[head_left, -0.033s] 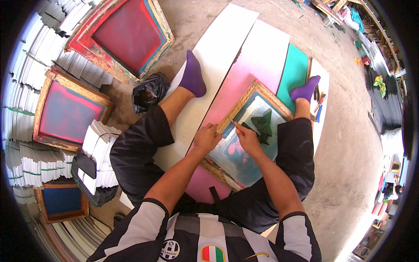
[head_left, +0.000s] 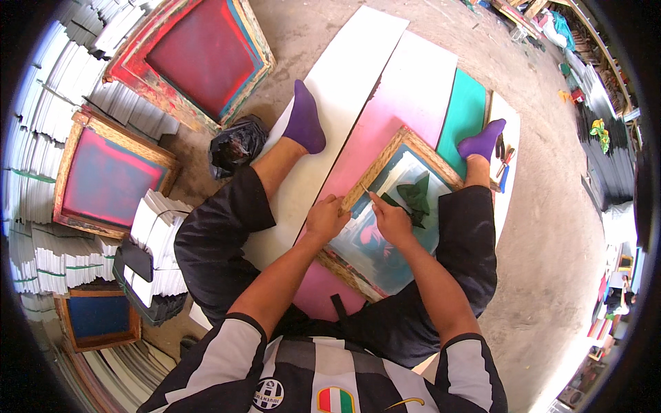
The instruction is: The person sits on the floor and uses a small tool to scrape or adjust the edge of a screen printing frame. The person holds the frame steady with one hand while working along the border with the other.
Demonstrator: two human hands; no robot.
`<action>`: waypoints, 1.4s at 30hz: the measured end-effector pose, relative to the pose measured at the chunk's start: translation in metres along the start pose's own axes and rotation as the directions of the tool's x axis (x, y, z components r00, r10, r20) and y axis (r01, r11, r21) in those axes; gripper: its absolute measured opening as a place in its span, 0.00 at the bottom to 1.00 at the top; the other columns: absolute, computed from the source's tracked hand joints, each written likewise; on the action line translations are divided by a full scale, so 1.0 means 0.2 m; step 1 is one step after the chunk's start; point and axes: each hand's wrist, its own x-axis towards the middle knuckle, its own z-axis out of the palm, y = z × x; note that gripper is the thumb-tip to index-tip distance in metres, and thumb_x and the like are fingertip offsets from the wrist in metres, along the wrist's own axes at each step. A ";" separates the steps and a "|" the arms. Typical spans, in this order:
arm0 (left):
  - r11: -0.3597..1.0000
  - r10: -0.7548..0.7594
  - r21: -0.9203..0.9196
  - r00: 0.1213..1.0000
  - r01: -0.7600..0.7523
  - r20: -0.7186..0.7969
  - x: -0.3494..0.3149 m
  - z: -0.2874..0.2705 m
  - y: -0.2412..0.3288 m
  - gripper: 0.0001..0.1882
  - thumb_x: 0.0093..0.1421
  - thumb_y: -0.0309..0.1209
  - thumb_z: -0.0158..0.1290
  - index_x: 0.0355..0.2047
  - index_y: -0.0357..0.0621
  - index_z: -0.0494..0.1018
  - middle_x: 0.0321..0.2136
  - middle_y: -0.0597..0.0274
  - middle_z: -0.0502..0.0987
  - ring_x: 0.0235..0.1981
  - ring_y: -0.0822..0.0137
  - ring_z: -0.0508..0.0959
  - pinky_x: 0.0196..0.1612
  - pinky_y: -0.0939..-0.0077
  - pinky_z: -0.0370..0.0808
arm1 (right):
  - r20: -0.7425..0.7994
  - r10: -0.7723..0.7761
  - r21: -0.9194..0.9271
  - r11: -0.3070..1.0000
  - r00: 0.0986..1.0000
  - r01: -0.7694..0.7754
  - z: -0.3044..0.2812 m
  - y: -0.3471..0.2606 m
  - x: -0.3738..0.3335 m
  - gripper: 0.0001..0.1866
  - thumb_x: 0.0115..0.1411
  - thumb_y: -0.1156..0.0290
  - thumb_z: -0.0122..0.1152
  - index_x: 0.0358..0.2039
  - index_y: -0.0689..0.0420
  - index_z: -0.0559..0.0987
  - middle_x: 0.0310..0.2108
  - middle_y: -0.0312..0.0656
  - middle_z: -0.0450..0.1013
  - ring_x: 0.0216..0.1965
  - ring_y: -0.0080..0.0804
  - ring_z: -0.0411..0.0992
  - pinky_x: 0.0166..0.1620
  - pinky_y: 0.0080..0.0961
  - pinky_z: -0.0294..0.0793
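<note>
A wood-rimmed screen-printing frame [head_left: 387,160] lies tilted across the boards between my legs. Its mesh carries a whitish film with pink showing through. My left hand [head_left: 326,219] is closed round the frame's left rim. Over the mesh, my right hand [head_left: 391,220] pinches a thin, pointed tool [head_left: 365,188] whose tip is at the inner edge of that same rim. Most of the tool is hidden by my fingers, so its kind is unclear. Beyond my right hand, a crumpled dark green piece [head_left: 414,196] rests on the mesh.
White, pink and green boards [head_left: 460,103] lie under my legs. Hand tools [head_left: 506,165] lie by my right foot. At left stand a red-stained frame [head_left: 200,55], a smaller frame [head_left: 110,180], a black plastic bag [head_left: 237,143] and bundled white sheets [head_left: 162,220].
</note>
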 end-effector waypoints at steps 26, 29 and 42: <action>1.000 0.014 0.018 1.000 -0.014 0.020 0.01 0.01 0.03 0.25 0.58 0.42 0.64 0.54 0.46 0.79 0.41 0.56 0.79 0.43 0.50 0.81 0.48 0.56 0.78 | -0.027 0.036 0.591 0.807 0.999 -0.013 0.10 0.21 0.11 0.23 0.72 0.55 0.55 0.66 0.44 0.76 0.43 0.49 0.83 0.40 0.49 0.83 0.44 0.46 0.80; 1.000 -0.010 0.005 1.000 0.010 0.030 0.01 0.02 0.01 0.26 0.57 0.42 0.65 0.54 0.46 0.79 0.41 0.56 0.79 0.44 0.51 0.81 0.49 0.56 0.78 | -0.177 -0.091 0.327 0.934 0.980 0.146 0.14 0.22 0.07 0.23 0.73 0.54 0.54 0.65 0.41 0.76 0.44 0.51 0.83 0.40 0.53 0.83 0.46 0.49 0.80; 1.000 -0.008 0.001 0.999 0.008 0.034 0.01 -0.01 0.02 0.25 0.57 0.41 0.65 0.53 0.44 0.79 0.41 0.55 0.79 0.43 0.49 0.81 0.48 0.55 0.78 | 0.073 0.196 -0.231 0.957 0.978 -0.175 -0.15 -0.25 -0.08 0.25 0.72 0.59 0.48 0.69 0.35 0.70 0.40 0.60 0.81 0.42 0.59 0.82 0.43 0.56 0.81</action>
